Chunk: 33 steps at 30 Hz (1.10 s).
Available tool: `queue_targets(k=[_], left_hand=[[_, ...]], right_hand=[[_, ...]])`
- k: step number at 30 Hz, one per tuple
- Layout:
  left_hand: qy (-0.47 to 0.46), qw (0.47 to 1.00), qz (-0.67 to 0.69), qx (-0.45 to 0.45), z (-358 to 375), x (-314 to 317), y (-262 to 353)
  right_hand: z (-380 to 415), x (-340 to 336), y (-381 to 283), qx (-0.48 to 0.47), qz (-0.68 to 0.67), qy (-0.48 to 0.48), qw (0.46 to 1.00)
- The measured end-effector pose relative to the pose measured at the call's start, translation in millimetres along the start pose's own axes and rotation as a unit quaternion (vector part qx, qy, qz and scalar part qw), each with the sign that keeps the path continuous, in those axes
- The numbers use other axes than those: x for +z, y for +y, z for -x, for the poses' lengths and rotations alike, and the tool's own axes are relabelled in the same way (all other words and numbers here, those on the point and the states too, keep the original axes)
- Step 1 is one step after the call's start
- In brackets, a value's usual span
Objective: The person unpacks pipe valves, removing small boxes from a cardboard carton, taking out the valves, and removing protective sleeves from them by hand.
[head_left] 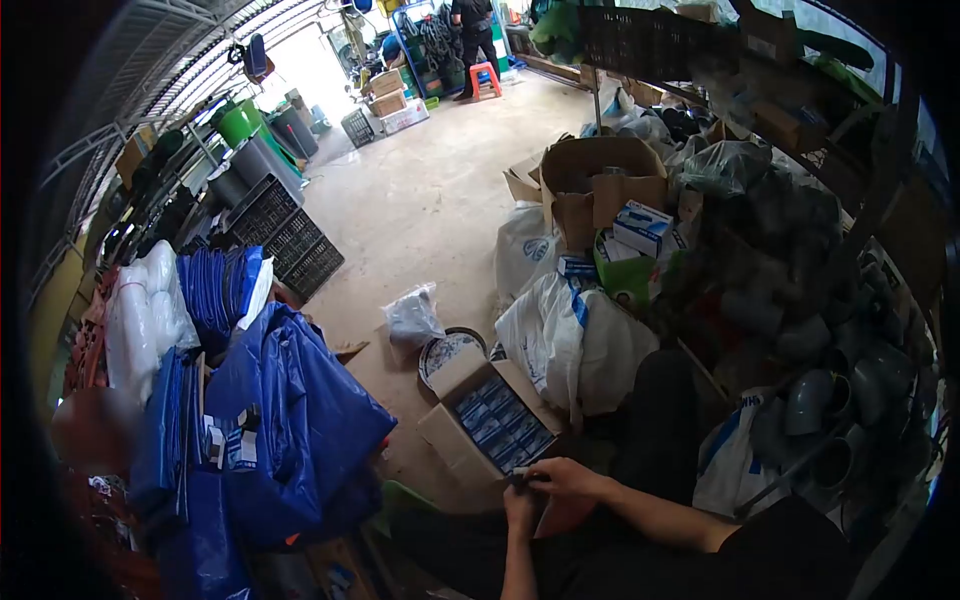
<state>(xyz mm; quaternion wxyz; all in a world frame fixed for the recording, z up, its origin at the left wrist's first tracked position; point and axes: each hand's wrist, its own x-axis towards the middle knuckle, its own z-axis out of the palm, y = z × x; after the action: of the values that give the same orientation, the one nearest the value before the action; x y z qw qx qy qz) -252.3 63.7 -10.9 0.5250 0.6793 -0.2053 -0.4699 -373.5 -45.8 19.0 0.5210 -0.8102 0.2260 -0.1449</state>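
An open cardboard box (455,432) full of small blue-and-white packs (503,428) lies on the floor in front of me. My right hand (565,478) and my left hand (520,500) meet at the box's near edge, both closed around a small dark item (522,481) that is too small to identify. My dark-trousered leg rises just right of the box.
Folded blue tarps (290,420) pile up at left. White sacks (560,340) and a round tin (445,350) lie beyond the box. Grey pipe elbows (815,400) and cartons (600,185) crowd the right. A person (472,40) stands far off beside a red stool (487,78).
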Motion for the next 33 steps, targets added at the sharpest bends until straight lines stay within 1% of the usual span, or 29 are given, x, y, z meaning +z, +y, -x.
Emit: queue_targets(k=[1,4,5,8,9,11,12,15,18,21,24,26,27,30,33], left_hand=[[0.008,1.0,0.015,-0.002,-3,-5,-9],[0.07,0.986,0.127,0.082,-10,-14,-19],[0.072,0.984,0.143,0.079,-11,-16,-20],[0.078,0.976,0.19,0.074,-14,-20,-14],[0.075,0.977,0.181,0.081,-10,-15,-6],[0.015,0.986,0.157,0.059,-14,-18,-22],[-0.015,0.988,0.145,0.047,-14,-18,-21],[-0.013,0.987,0.152,0.041,-12,-16,-16],[-0.022,0.985,0.149,0.085,-17,-17,-24],[0.0,0.989,0.114,0.092,-21,-20,-34],[0.045,0.991,0.085,0.096,-26,-26,-43],[0.106,0.986,0.074,0.106,-26,-27,-43],[0.137,0.982,0.068,0.11,-23,-26,-39],[0.182,0.972,0.077,0.129,-18,-19,-26],[0.202,0.965,0.01,0.167,-23,-21,-32]], right_hand=[[1,0,-5,-0.019,0.003,0.008,1.0],[-1,3,-4,-0.013,-0.013,0.001,1.0],[-3,8,8,-0.023,-0.005,0.001,1.0],[-4,5,3,-0.019,0.011,0.0,1.0],[-3,3,0,-0.018,0.006,0.003,1.0],[-3,0,-5,-0.016,-0.007,0.01,1.0],[-3,0,-4,-0.018,-0.009,0.018,1.0],[-2,-2,-4,-0.014,-0.017,0.034,0.999],[-1,-2,-5,-0.005,-0.023,0.033,0.999],[-1,-2,-6,-0.01,-0.02,0.037,0.999],[-1,-3,-10,-0.001,-0.029,0.029,0.999],[-1,-5,-14,0.016,-0.042,0.012,0.999],[-2,-3,-12,0.013,-0.041,0.016,0.999],[-3,-2,-10,0.009,-0.026,0.032,0.999],[-2,-4,-12,0.019,0.021,0.064,0.998]])
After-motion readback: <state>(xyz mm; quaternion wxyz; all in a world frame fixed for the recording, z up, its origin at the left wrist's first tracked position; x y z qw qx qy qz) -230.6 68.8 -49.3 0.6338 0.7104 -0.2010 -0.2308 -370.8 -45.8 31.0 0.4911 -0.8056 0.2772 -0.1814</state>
